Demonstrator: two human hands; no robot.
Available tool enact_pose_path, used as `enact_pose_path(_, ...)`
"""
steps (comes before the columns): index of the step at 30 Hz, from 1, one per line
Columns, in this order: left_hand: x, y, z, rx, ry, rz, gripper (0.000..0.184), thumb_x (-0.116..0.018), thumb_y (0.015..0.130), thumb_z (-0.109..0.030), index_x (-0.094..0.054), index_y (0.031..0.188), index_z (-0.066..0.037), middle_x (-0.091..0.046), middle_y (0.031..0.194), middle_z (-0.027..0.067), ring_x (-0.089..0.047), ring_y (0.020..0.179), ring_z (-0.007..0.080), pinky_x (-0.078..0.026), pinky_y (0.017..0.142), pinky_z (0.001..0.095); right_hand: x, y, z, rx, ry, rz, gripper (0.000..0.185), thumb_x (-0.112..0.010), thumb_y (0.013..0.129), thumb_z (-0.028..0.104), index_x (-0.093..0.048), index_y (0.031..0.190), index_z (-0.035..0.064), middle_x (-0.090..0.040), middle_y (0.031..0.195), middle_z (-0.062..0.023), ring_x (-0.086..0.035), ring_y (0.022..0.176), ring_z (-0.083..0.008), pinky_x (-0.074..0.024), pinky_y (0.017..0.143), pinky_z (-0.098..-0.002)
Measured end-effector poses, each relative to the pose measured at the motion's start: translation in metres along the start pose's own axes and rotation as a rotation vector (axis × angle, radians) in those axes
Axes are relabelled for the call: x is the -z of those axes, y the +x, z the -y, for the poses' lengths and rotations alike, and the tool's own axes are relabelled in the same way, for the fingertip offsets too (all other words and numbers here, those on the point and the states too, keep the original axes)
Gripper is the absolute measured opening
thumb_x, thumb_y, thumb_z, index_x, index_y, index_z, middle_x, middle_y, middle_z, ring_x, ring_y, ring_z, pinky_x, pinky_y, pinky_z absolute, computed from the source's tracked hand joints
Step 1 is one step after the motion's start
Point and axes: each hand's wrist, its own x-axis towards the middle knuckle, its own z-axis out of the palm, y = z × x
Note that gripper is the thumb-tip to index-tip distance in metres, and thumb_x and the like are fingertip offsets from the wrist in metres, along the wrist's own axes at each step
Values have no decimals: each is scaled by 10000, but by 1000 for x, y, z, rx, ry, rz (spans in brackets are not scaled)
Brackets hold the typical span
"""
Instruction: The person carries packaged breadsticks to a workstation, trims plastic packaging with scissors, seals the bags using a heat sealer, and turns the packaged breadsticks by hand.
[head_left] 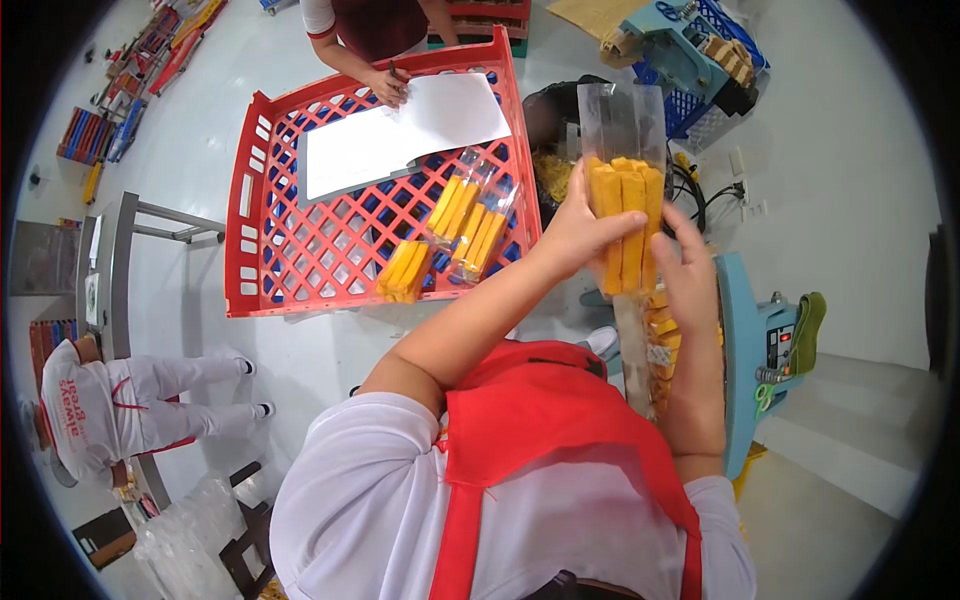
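My left hand (585,235) is closed round the left side of a clear plastic bag of yellow sticks (628,215), its thumb across the front. The bag stands upright, its empty upper part (622,115) rising above the sticks. My right hand (690,265) is at the bag's right edge, with thumb and fingers bent against it. Below the hands, more yellow pieces (662,335) are partly hidden by my right forearm. A teal machine (738,350) with a lit red display stands beside that arm; green-handled scissors (765,398) hang on it.
A red plastic crate (240,240) holds white sheets (350,155) and several filled bags (480,240). Across it, a person's hand (390,85) holds a pen. Another person (100,410) stands at left by a metal table (122,260). Black cables (690,190) run along the right wall.
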Motion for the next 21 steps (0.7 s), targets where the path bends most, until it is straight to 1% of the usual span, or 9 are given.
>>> enact_pose_path(1,2,-3,3,6,0,2,683,-667,718,-200,-278,1254,-35,-468,1141,100,-476,1048,195,-389,887,333,0,7,13,133,-48,-77,370,-471,863,187,-442,1167,-22,-483,1162,-117,-451,1077,-187,-299,944,-288)
enact_pose_path(2,4,-5,3,289,-390,95,602,-641,741,-236,-337,1223,-44,-499,1109,103,-503,1016,209,-406,871,351,1,16,21,265,-99,-158,367,-471,863,203,-463,1149,-27,-489,1149,-118,-450,1072,-180,-292,948,-288)
enact_pose_path(3,4,-7,5,573,-779,192,529,-614,764,-273,-395,1192,-53,-531,1078,105,-530,984,223,-423,856,369,-2,25,7,261,-105,-169,367,-471,863,203,-463,1149,-27,-489,1149,-118,-450,1072,-180,-292,948,-288)
enact_pose_path(4,2,-9,8,662,-984,165,405,-550,804,-312,-479,1124,-74,-561,1043,110,-554,939,244,-442,828,406,-7,36,-17,68,150,-23,357,-472,862,222,-485,1115,-29,-512,1102,-110,-470,1033,-172,-318,921,-282)
enact_pose_path(5,-2,-14,3,688,-1038,85,406,-508,819,-353,-485,1120,-82,-548,1073,109,-543,954,251,-433,834,413,-6,45,-32,-127,406,115,352,-474,861,241,-506,1082,-31,-534,1055,-101,-491,995,-164,-344,894,-275)
enact_pose_path(7,3,-17,4,763,-1075,97,438,-447,831,-413,-492,1119,-87,-544,1083,105,-530,971,269,-422,841,424,-7,56,-34,-202,331,370,324,-474,860,278,-543,1003,-5,-568,937,-62,-538,861,-132,-420,771,-249)
enact_pose_path(9,8,-17,6,825,-1029,42,468,-413,830,-450,-497,1118,-92,-540,1089,109,-519,985,282,-415,841,439,-22,58,-41,-625,646,397,281,-479,859,286,-562,941,30,-574,842,-23,-548,743,-100,-448,640,-229)
enact_pose_path(11,12,-21,6,825,-1030,-53,468,-412,826,-455,-502,1117,-99,-540,1090,109,-521,982,283,-412,838,453,-29,58,-42,-625,624,360,277,-481,858,290,-564,947,41,-576,843,-21,-548,734,-91,-450,627,-224)
enact_pose_path(21,16,-21,5,816,-936,-56,474,-419,817,-463,-504,1123,-111,-549,1081,97,-535,953,272,-427,818,430,-34,58,-41,-590,661,377,294,-468,864,283,-552,984,28,-578,895,-38,-554,781,-92,-453,678,-230)
